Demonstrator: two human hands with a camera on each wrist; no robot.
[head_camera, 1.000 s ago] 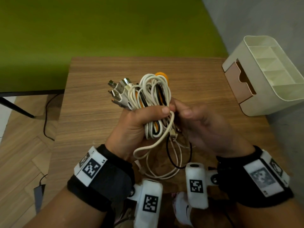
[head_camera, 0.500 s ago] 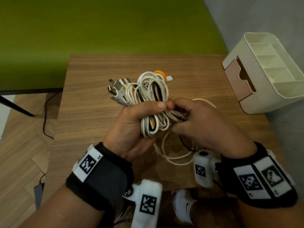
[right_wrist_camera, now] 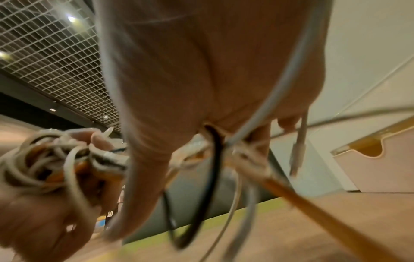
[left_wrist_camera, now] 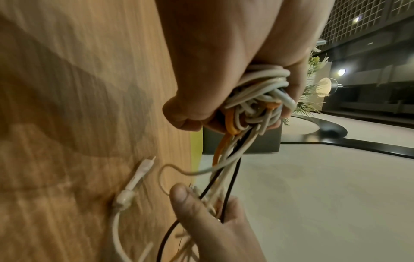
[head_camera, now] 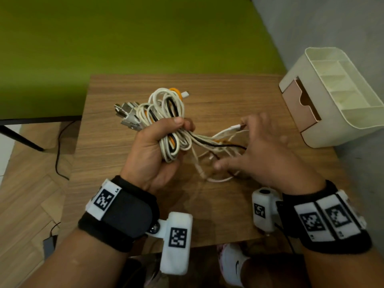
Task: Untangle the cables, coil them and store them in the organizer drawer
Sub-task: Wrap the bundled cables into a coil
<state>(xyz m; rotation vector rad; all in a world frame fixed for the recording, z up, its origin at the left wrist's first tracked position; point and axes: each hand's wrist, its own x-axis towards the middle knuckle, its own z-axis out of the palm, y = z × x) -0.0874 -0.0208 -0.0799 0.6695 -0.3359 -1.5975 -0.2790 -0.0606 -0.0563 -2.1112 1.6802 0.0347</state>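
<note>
A tangled bundle of white, black and orange cables [head_camera: 166, 113] with several USB plugs sticking out at its left is gripped in my left hand [head_camera: 158, 142] above the wooden table [head_camera: 116, 163]. Loose strands [head_camera: 216, 142] stretch right from the bundle to my right hand [head_camera: 259, 146], which is blurred. Its fingers are spread, and strands run across and between them. A white plug [head_camera: 235, 127] lies by its fingertips. In the left wrist view the strands [left_wrist_camera: 226, 159] hang from my fist to the right hand's thumb [left_wrist_camera: 181, 196]. The cream organizer [head_camera: 336, 96] stands at the right, its pink drawer [head_camera: 295, 104] facing me.
A green surface [head_camera: 124, 38] lies beyond the table's far edge. A grey wall [head_camera: 332, 28] is behind the organizer. A white cable end with its plug [left_wrist_camera: 134, 182] rests on the table under my hands. Wooden floor with a dark cord [head_camera: 58, 154] is to the left.
My right hand has let go of its pinch at the bundle and moved right, its fingers spreading and drawing several strands out sideways. My left hand keeps hold of the bundle.
</note>
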